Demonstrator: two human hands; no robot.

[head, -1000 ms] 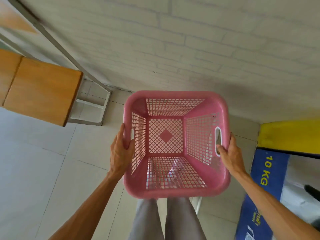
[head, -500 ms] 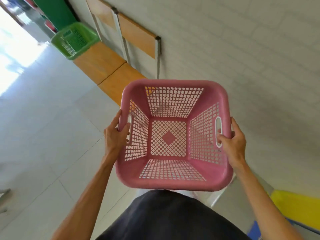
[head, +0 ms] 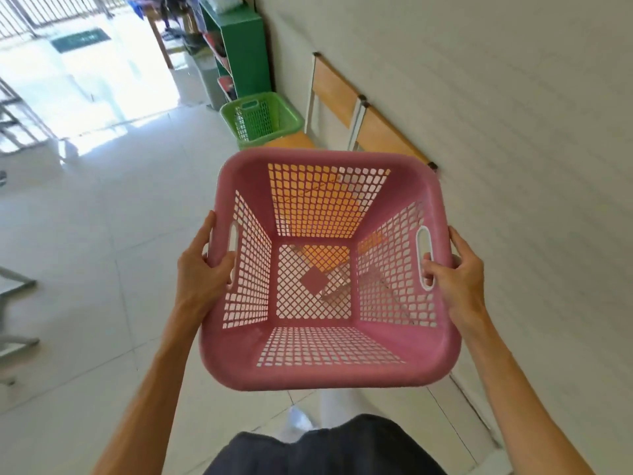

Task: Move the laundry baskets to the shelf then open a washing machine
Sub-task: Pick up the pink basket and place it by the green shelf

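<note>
I carry an empty pink laundry basket [head: 318,368] in front of my body, its open top facing me. My left hand [head: 202,272] grips its left rim at the handle slot. My right hand [head: 455,272] grips the right rim, fingers through the white-edged handle slot. A green laundry basket [head: 262,120] sits further ahead on a wooden bench [head: 294,141] along the wall. Beyond it stands a green shelf unit [head: 245,46] with items on its shelves. No washing machine is in view.
A white brick wall [head: 496,114] runs along my right. Wooden backrests [head: 342,94] on white metal posts line it. Pale floor tiles [head: 102,234] spread to the left. Grey metal frame parts [head: 13,279] stand at the left edge. A bright doorway lies far ahead.
My view has turned left along the wall; the green basket and green shelf unit now appear ahead. The yellow and blue machine has left view. Both hands keep their grip on the pink basket.
</note>
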